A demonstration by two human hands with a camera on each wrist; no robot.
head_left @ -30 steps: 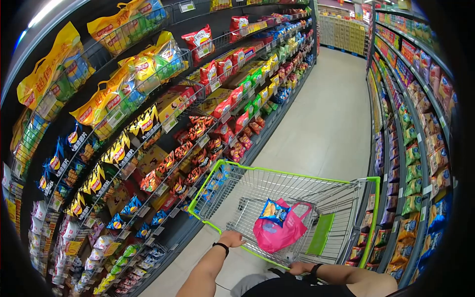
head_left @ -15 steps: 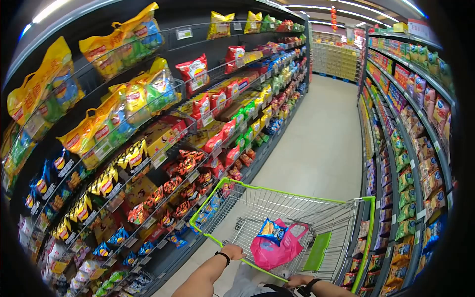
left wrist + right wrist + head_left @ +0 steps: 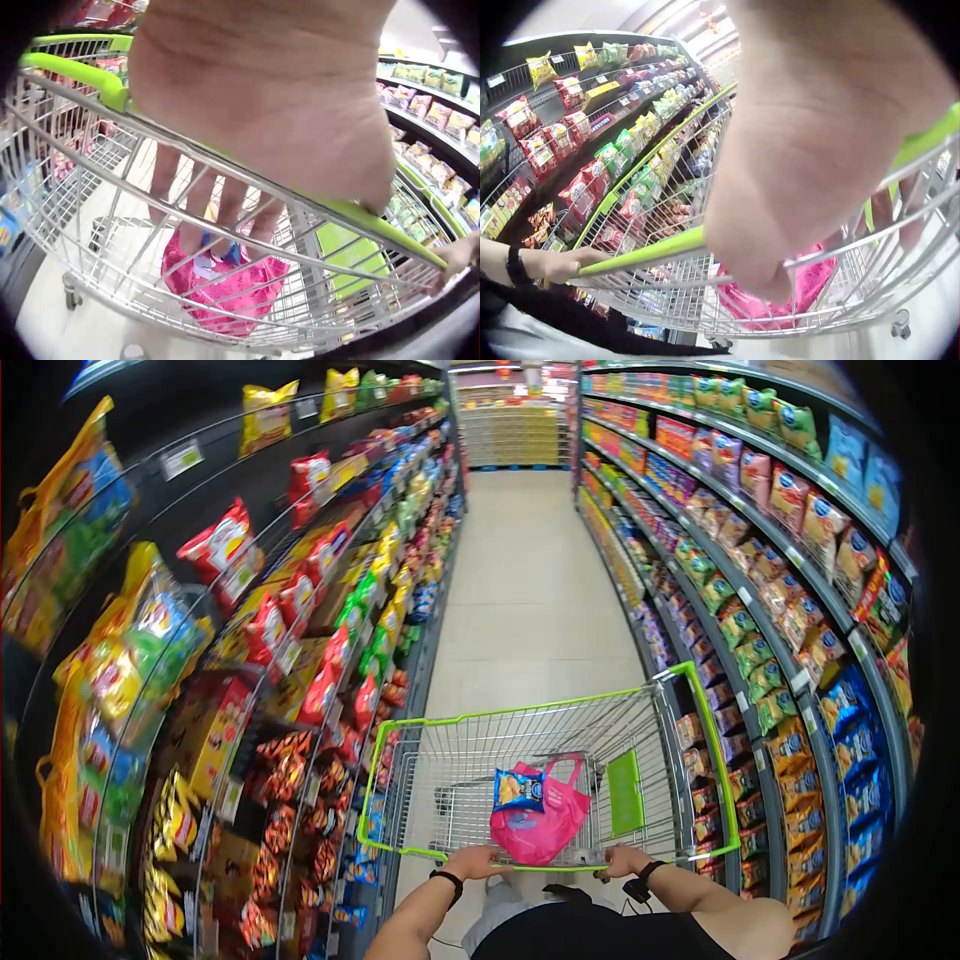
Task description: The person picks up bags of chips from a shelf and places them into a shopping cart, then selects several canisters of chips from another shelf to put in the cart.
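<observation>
The green-rimmed wire shopping cart (image 3: 540,707) stands in front of the person. My left hand (image 3: 475,862) lies over its near green rail, left of centre; in the left wrist view, the fingers (image 3: 199,196) hang on the basket side. To the right, my right hand (image 3: 627,860) holds the same rail, with its thumb (image 3: 769,283) on the near side in the right wrist view. Inside the basket, between the hands, lies a pink bag (image 3: 545,827) with a blue snack packet (image 3: 518,790) on top. A green panel (image 3: 625,792) is at the basket's right.
Snack shelves line both sides: red packets (image 3: 218,550) and others on the left, blue packets (image 3: 862,758) and others on the right, close to the cart's side. A pale floor (image 3: 520,580) runs between them to stacked yellowish goods (image 3: 515,435) at the far end.
The view has swung right, so the aisle is now near the centre and the cart appears more squarely ahead. Both hands stay on the rail; the bag and packet remain in the basket.
</observation>
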